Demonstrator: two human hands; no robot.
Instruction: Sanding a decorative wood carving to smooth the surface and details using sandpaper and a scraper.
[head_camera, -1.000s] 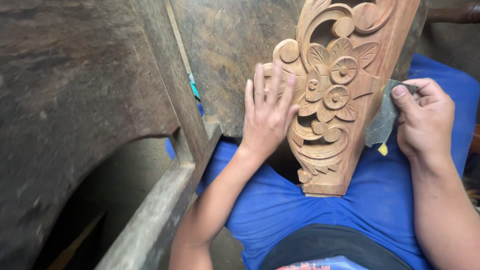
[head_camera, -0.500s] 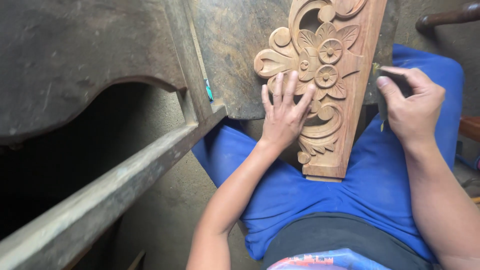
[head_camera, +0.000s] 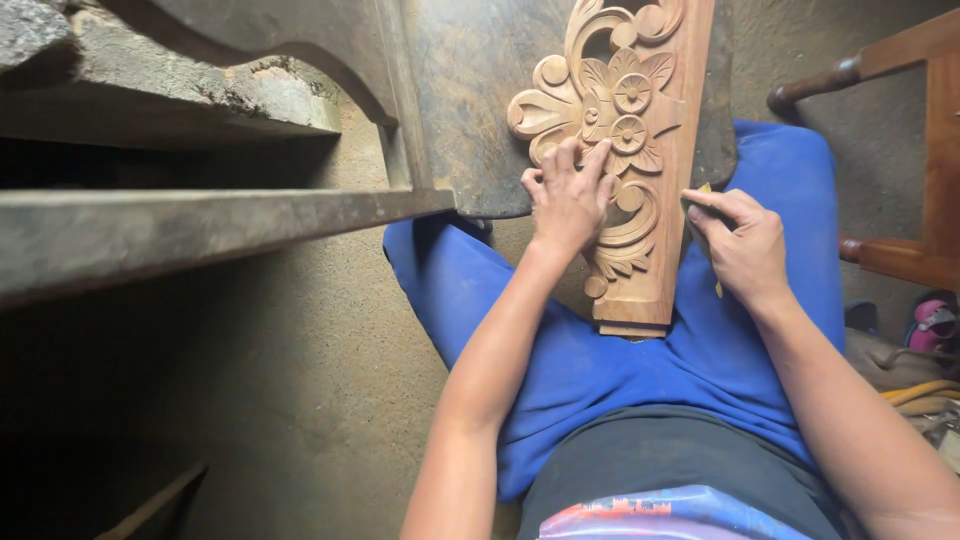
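Upper centre: left hand (head_camera: 568, 200) lies loosely open on pale floral-carved wooden panel (head_camera: 635, 160); right hand (head_camera: 742, 245) pinches grey sandpaper scrap (head_camera: 703, 200) at its edge

My single head camera looks steeply down, close over my lap (head_camera: 620, 370) and the dirt floor (head_camera: 310, 400).

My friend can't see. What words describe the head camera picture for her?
A left hand rests on a carved wooden panel of flowers and scrolls, propped on blue-trousered legs. The right hand presses sandpaper against its edge.
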